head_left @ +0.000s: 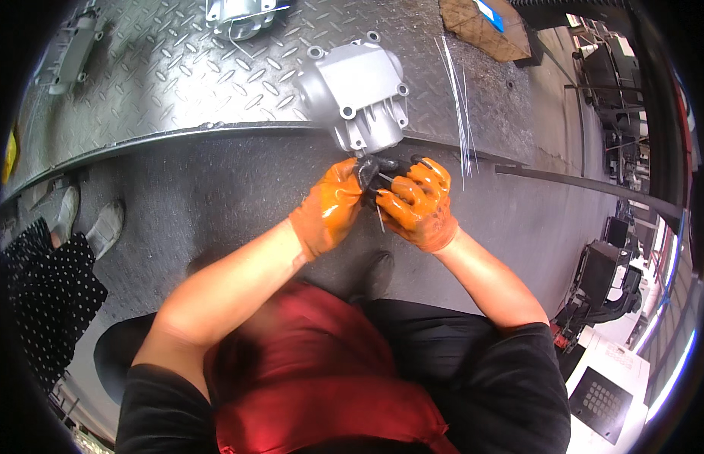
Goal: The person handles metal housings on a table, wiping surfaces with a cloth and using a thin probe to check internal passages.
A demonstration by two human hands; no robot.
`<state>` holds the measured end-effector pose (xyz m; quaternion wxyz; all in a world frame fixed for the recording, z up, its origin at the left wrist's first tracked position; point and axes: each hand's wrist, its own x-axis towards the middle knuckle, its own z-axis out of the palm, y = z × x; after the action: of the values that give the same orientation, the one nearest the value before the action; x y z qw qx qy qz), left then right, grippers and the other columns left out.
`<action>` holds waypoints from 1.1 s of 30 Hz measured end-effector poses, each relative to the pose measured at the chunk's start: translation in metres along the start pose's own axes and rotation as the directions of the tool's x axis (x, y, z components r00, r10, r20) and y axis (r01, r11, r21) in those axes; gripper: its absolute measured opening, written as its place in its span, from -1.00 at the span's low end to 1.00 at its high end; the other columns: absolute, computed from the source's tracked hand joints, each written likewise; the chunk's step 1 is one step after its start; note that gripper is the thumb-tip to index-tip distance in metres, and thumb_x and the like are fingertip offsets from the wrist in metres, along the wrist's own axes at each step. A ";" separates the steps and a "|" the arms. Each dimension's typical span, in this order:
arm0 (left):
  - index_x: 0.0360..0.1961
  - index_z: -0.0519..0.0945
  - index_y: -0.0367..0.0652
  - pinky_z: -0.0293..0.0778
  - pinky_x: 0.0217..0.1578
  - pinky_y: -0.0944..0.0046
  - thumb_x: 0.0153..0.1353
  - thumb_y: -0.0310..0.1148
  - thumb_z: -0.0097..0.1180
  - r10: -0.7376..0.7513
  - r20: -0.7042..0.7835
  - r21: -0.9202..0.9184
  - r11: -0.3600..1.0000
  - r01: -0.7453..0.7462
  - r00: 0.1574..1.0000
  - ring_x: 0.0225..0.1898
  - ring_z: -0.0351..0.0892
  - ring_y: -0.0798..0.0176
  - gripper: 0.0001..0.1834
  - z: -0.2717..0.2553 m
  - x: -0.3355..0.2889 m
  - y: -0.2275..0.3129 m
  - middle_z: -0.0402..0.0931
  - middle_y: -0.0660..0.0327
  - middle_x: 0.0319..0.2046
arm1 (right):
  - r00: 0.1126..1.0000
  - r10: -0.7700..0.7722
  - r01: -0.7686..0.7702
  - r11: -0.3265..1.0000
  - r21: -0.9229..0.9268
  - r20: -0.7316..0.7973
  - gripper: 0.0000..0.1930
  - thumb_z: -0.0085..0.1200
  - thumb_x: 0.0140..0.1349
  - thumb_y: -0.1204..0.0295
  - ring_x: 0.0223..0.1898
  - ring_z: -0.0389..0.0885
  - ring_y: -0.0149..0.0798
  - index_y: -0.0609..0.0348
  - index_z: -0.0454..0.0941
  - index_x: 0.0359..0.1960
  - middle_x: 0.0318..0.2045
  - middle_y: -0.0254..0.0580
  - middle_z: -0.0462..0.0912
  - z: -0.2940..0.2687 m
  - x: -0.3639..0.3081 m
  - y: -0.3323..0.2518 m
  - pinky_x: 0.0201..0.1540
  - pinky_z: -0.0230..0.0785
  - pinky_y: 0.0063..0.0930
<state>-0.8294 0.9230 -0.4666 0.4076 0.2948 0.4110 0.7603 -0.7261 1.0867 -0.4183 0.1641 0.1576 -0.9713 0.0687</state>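
Silver casting point(357, 79), sitting at the near edge of the worktop point(170, 87). Got the left fingers point(366, 174) bunched up at its near end, can't tell on what, and the right fingers point(403, 189) curled closed on a thin wire point(381, 218). Plus loose wires point(456, 98) off right.

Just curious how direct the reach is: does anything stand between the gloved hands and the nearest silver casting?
Nothing visible does: the left hand and right hand are at the near end of the casting, which overhangs the table.
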 end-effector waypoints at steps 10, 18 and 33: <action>-0.07 0.64 -0.12 0.47 -0.06 0.42 0.47 -0.31 0.03 -0.183 -0.162 -0.284 0.950 0.131 0.970 -0.13 0.58 0.47 -0.80 0.013 0.009 -0.024 0.61 0.40 -0.19 | 0.978 0.113 -0.147 0.970 -0.193 -0.177 -0.65 0.37 0.09 0.31 0.01 0.60 -0.09 -0.10 0.63 -0.05 0.02 -0.26 0.65 -0.068 0.012 -0.008 0.09 0.39 -0.10; 0.02 0.59 -0.16 0.49 -0.21 0.42 0.45 -0.44 -0.06 -0.102 -0.124 -0.243 0.968 0.070 0.987 -0.14 0.58 0.43 -0.77 0.022 0.017 -0.007 0.61 0.36 -0.10 | 0.993 0.117 -0.118 0.913 -0.390 -0.025 -0.64 0.41 -0.14 0.19 -0.08 0.55 -0.24 -0.24 0.64 -0.23 -0.26 -0.52 0.57 -0.042 0.017 0.001 0.19 0.22 0.04; -0.05 0.64 -0.24 0.52 -0.16 0.32 0.45 -0.35 0.04 -0.372 -0.025 -0.747 0.624 0.230 0.928 -0.24 0.58 0.35 -0.77 0.020 0.028 -0.002 0.63 0.27 -0.26 | 0.224 0.501 -0.700 -0.513 0.496 0.836 -0.71 -0.06 0.45 0.28 -0.40 0.59 -0.41 0.22 0.63 -0.12 -0.33 -0.30 0.67 -0.028 0.002 0.029 -0.37 0.45 -0.48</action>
<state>-0.8269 0.9556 -0.4557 0.5747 -0.0349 0.1502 0.8037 -0.7294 1.1186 -0.3939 -0.1380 -0.4171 -0.5412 0.7170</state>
